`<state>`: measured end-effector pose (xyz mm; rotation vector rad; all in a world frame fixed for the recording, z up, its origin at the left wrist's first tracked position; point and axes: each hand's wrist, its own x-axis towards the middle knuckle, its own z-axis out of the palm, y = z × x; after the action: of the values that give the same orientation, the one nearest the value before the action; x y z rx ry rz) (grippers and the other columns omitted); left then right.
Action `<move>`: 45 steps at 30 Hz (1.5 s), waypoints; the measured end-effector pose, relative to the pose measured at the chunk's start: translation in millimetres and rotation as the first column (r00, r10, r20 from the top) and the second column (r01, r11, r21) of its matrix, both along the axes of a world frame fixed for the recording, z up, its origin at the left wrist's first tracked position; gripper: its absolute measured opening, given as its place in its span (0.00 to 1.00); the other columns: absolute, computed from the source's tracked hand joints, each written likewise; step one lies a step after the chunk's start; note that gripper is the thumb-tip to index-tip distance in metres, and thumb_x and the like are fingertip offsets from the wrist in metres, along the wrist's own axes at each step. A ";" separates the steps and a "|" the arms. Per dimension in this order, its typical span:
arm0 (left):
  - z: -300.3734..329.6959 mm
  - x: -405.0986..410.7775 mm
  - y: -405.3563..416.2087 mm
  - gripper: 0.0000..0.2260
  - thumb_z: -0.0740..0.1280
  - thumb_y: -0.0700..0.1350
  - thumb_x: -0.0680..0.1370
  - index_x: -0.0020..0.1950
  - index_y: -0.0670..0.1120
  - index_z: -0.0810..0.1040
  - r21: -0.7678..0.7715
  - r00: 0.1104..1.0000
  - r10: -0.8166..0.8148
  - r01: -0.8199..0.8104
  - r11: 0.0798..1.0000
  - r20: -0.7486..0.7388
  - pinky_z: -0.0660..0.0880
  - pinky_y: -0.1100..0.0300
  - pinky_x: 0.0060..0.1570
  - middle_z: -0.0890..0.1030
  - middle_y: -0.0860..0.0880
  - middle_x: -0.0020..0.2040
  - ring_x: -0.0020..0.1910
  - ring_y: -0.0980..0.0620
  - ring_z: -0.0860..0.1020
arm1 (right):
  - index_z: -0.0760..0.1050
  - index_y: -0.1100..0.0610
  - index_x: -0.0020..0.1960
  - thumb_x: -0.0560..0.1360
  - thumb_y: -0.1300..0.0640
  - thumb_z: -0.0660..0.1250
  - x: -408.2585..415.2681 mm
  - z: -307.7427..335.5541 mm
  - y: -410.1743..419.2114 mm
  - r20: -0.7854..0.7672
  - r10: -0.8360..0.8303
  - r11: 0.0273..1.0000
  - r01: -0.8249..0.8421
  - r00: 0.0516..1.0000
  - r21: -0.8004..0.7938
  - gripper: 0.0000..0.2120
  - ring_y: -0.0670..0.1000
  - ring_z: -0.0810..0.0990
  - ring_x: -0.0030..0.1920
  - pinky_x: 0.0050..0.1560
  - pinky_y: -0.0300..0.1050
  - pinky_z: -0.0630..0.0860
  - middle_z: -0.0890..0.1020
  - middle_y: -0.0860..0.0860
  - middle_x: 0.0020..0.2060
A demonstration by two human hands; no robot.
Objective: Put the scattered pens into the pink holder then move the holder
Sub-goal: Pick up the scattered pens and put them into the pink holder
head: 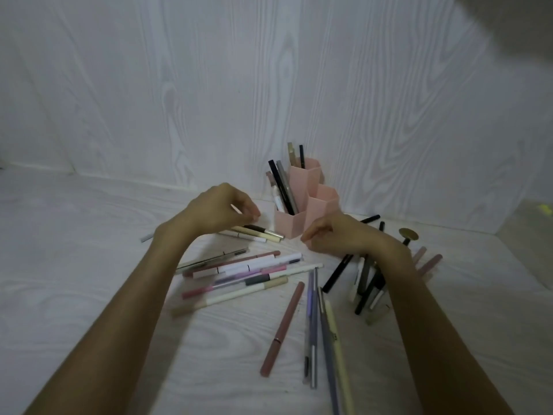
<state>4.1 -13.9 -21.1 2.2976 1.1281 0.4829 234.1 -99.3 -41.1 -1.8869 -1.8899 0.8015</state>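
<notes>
While two bare hands hover over a white wood-grain table (89, 295), loose pens lie scattered around a pink holder.

Nearest the viewer, one dusty-pink pen (282, 329) lies alone, beside a bundle of about four long purple and cream pens (321, 339). Further back on the left lies a fan of roughly eight pens (239, 272); on the right, a heap of dark and pale pens (366, 284), too tangled to count. The left hand (221, 209) hangs with fingers loosely curled, holding nothing — three more pens (257, 234) lie just beyond it. The right hand (338, 236) likewise droops, fingers relaxed and empty. Farthest back, near the wall, stands the pink holder (302, 211) — three hexagonal compartments, with about four pens in the left one and two in the rear one.
</notes>
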 end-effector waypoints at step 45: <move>-39.9 -59.0 57.7 0.07 0.73 0.50 0.71 0.49 0.54 0.83 0.117 0.864 0.450 -0.434 0.893 -0.225 0.67 0.58 0.45 0.82 0.50 0.52 0.52 0.46 0.77 | 0.68 0.48 0.49 0.75 0.55 0.67 -40.0 87.7 -0.4 -0.616 -0.112 0.024 0.622 0.780 0.783 0.09 0.44 0.84 0.42 0.45 0.38 0.80 0.82 0.47 0.39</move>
<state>-54.9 43.8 -61.0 2.1868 1.8094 0.4081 194.1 -99.8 46.6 -1.0168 -0.9350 -0.3303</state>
